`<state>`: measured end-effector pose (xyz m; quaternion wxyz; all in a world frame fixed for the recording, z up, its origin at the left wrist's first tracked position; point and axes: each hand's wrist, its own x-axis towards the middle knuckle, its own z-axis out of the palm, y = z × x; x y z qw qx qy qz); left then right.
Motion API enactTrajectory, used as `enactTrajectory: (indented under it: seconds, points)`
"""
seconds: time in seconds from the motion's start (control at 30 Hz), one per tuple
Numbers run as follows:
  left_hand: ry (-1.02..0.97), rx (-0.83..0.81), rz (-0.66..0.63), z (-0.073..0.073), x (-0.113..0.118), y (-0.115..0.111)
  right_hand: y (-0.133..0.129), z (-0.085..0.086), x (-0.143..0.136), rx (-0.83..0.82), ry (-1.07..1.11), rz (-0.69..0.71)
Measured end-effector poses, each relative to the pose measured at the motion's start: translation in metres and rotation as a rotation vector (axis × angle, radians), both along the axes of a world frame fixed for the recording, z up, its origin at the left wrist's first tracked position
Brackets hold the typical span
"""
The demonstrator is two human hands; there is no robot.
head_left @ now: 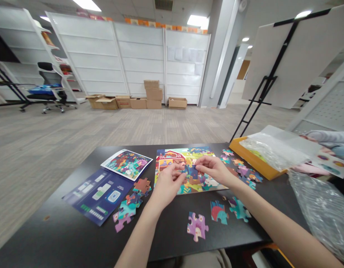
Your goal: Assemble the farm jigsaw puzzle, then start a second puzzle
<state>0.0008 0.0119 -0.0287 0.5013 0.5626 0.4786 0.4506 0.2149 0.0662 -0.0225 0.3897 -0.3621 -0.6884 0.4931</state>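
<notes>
Over the middle of a colourful puzzle board with a red barn, both hands come close together. A dark blue puzzle piece shows between their fingertips. My right hand is closed, thumb and index finger pinching the piece's right edge. My left hand is also closed, its curled fingers and thumb at the left edge; its exact grip is partly hidden. Nearer me lie a purple puzzle piece, a red-and-teal puzzle piece and a teal puzzle piece.
Left of the board are a cluster of loose pieces, a picture sheet and a dark blue leaflet. More pieces lie right, beside a yellow box and clear plastic wrap. Everything stands on a black table.
</notes>
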Motion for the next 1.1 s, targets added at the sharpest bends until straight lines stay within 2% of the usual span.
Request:
enactTrajectory:
  seconds: [0.27,0.53,1.1]
  points:
    - [-0.007,0.055,0.046,-0.006,0.000,0.002,0.000,-0.005,0.000,-0.003,0.025,0.078]
    - [0.013,0.077,0.060,-0.008,0.004,0.002,0.000,-0.007,0.000,-0.086,0.030,0.068]
    - [0.059,0.133,0.079,-0.002,0.003,-0.001,0.002,-0.010,0.001,-0.063,0.045,0.065]
